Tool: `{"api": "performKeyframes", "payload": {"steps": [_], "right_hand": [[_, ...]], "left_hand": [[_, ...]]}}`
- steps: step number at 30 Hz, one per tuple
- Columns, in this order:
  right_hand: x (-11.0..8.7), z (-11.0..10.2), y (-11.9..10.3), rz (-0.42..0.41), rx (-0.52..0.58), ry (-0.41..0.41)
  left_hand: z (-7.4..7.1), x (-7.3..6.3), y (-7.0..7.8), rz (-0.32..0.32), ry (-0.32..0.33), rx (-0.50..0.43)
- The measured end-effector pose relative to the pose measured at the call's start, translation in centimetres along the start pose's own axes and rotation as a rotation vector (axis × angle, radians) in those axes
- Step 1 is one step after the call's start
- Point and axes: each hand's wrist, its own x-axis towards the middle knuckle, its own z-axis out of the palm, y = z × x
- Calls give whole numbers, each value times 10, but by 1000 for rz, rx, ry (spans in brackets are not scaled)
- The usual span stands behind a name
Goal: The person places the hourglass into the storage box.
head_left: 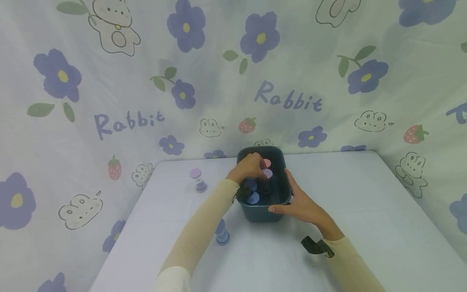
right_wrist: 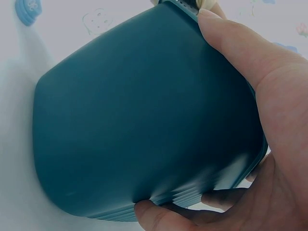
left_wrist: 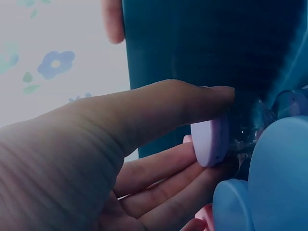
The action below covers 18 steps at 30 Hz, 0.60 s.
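Note:
A dark teal bin (head_left: 264,214) stands on the white table, and my left hand (head_left: 249,167) reaches down into it. Its thumb and fingers pinch the lilac end cap of a sand timer (left_wrist: 204,142), whose clear glass shows beyond the fingers. Around it in the bin are blue-capped sand timers (head_left: 253,198) and a pink-capped sand timer (head_left: 267,163). My right hand (head_left: 304,205) grips the bin's near right corner, thumb at the near rim and fingers spread along the right wall.
Left of the bin, a lilac sand timer (head_left: 200,185) stands on the table. Closer to me, a blue sand timer (head_left: 222,236) stands beside my left forearm, partly hidden by it. A cloth (head_left: 211,73) with rabbits and flowers hangs behind the table.

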Motion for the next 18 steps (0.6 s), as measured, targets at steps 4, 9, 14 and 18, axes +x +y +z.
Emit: {"api": "performKeyframes", "payload": {"steps": [4, 9, 14, 18], "right_hand": [[0, 0, -1, -2, -3, 1], [-1, 0, 0, -2, 11, 0], [-2, 1, -1, 1, 16, 3], [-2, 1, -1, -6, 20, 4]], "left_hand": [[1, 1, 0, 2, -4, 14], [1, 0, 1, -15, -12, 23], [-2, -3, 2, -15, -17, 17], [-8, -6, 5, -16, -10, 12]]}}
